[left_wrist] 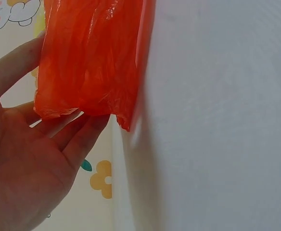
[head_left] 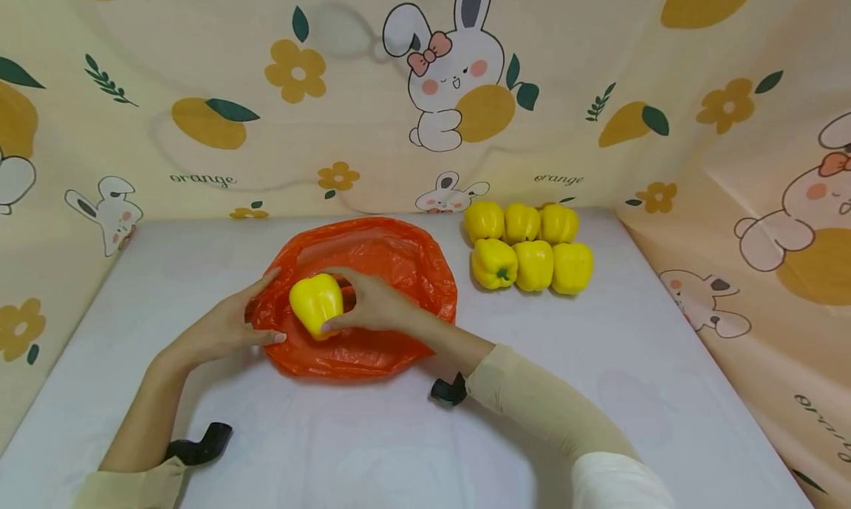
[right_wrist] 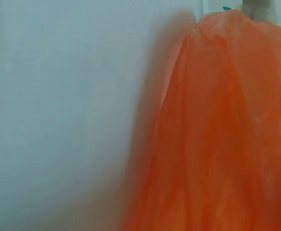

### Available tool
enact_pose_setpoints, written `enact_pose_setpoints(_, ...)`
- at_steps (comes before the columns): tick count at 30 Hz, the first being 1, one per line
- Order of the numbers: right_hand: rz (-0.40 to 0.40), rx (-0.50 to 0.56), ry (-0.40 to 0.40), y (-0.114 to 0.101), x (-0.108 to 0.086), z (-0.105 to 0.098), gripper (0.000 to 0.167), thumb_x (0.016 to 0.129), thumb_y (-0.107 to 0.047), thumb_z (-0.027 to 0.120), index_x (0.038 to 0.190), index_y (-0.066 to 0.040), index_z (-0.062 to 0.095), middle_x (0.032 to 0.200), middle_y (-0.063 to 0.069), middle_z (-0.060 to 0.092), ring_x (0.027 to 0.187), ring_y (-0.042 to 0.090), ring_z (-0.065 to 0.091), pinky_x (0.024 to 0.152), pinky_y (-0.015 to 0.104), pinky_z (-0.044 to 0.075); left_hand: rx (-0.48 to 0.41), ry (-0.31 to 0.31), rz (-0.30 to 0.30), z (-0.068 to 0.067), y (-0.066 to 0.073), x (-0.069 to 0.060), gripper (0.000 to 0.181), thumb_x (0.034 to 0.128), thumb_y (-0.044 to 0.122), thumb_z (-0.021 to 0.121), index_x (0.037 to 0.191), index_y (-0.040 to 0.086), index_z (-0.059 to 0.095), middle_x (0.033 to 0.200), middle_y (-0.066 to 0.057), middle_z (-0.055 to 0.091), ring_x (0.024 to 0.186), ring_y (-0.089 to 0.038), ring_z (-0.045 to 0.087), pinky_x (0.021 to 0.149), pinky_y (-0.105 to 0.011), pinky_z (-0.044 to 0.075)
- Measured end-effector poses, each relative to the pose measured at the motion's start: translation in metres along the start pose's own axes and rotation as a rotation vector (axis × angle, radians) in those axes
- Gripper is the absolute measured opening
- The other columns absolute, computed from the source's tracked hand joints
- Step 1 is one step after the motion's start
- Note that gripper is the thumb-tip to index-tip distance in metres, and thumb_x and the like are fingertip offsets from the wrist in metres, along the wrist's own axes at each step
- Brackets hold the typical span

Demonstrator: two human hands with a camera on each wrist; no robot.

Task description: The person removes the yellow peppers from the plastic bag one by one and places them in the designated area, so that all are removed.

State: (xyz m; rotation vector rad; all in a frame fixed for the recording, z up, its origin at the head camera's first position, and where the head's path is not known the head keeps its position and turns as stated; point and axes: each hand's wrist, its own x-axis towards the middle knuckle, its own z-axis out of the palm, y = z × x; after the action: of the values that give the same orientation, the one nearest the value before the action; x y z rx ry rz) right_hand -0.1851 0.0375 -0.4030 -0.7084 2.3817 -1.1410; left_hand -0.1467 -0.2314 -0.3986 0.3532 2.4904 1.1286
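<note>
A yellow bell pepper (head_left: 316,305) is over the opening of a red plastic bag (head_left: 392,261), whose mouth is spread wide. My right hand (head_left: 375,301) holds that pepper between thumb and fingers. At the bag's left side is my left hand (head_left: 233,320), its fingers spread along the outside. The left wrist view shows this hand (left_wrist: 30,163) with its fingers fairly straight and partly hidden behind the red plastic (left_wrist: 90,57). In the right wrist view the bag's outer wall (right_wrist: 217,134) fills the right side, and neither the right hand nor the pepper can be made out.
Several yellow bell peppers (head_left: 534,266) stand in two rows on the white table (head_left: 532,420), right of the bag. A patterned cloth (head_left: 359,125) with rabbits and oranges rises behind and beside the table. Black curved pieces (head_left: 202,444) are at both wrists.
</note>
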Motion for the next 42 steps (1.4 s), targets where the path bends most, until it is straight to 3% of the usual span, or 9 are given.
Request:
enact_pose_setpoints(8,-0.039,0.121,0.035,0.009,-0.011,-0.015,0.09,0.075,-0.043,0.086,0.15,-0.03,0.038,0.133,-0.009,0.053,0.116,0.012,0.054,0.089,0.026,0.054,-0.009,0.002,-0.019,0.0,-0.004,0.0,0.105,0.0839,0.031,0.08,0.161,0.024,0.009,0.161,-0.025,0.019,0.142,-0.05,0.024,0.106,-0.066,0.035)
enact_pose_setpoints(14,-0.074,0.115,0.082,0.01,-0.017,-0.025,0.09,0.077,-0.041,0.085,0.151,-0.027,0.037,0.134,-0.006,0.053,0.116,0.016,0.055,0.09,0.027,0.054,-0.007,0.012,-0.039,-0.003,-0.004,-0.004,0.104,0.0845,0.031,0.079,0.161,0.025,0.009,0.16,-0.026,0.02,0.137,-0.047,0.03,0.1,-0.061,0.046)
enact_pose_setpoints(20,-0.069,0.061,0.135,0.015,-0.029,-0.037,0.089,0.079,-0.04,0.084,0.153,-0.031,0.036,0.134,-0.005,0.054,0.117,0.017,0.054,0.091,0.029,0.054,-0.015,0.012,-0.018,-0.003,-0.004,-0.005,0.104,0.0851,0.029,0.079,0.161,0.023,0.009,0.16,-0.027,0.019,0.141,-0.05,0.025,0.104,-0.067,0.038)
enact_pose_setpoints(23,-0.05,0.053,0.163,0.019,-0.037,-0.042,0.088,0.079,-0.04,0.084,0.152,-0.032,0.036,0.134,-0.005,0.054,0.116,0.017,0.054,0.09,0.03,0.055,-0.001,0.01,-0.013,-0.002,-0.004,-0.005,0.104,0.0849,0.029,0.079,0.161,0.022,0.008,0.16,-0.028,0.019,0.138,-0.05,0.029,0.102,-0.066,0.041)
enact_pose_setpoints(29,-0.022,0.091,0.179,0.025,-0.051,-0.051,0.086,0.081,-0.038,0.083,0.153,-0.032,0.036,0.142,-0.005,0.049,0.119,0.021,0.054,0.091,0.033,0.055,0.019,0.011,0.005,-0.002,-0.004,-0.005,0.107,0.0841,0.03,0.079,0.161,0.017,0.006,0.159,-0.03,0.019,0.138,-0.05,0.029,0.104,-0.066,0.038)
enact_pose_setpoints(38,0.011,0.13,0.213,0.032,-0.07,-0.064,0.085,0.081,-0.036,0.083,0.152,-0.035,0.037,0.141,-0.002,0.05,0.119,0.022,0.055,0.093,0.033,0.055,0.027,0.006,0.002,-0.001,-0.003,-0.003,0.109,0.0835,0.032,0.08,0.161,0.015,0.005,0.16,-0.029,0.019,0.141,-0.051,0.025,0.106,-0.068,0.033)
enact_pose_setpoints(42,0.03,0.156,0.227,0.036,-0.08,-0.068,0.086,0.08,-0.032,0.084,0.152,-0.031,0.038,0.14,-0.001,0.05,0.121,0.024,0.055,0.095,0.034,0.054,0.029,0.001,0.009,0.001,-0.004,-0.002,0.107,0.0843,0.033,0.079,0.161,0.015,0.006,0.16,-0.028,0.019,0.142,-0.051,0.024,0.106,-0.068,0.033)
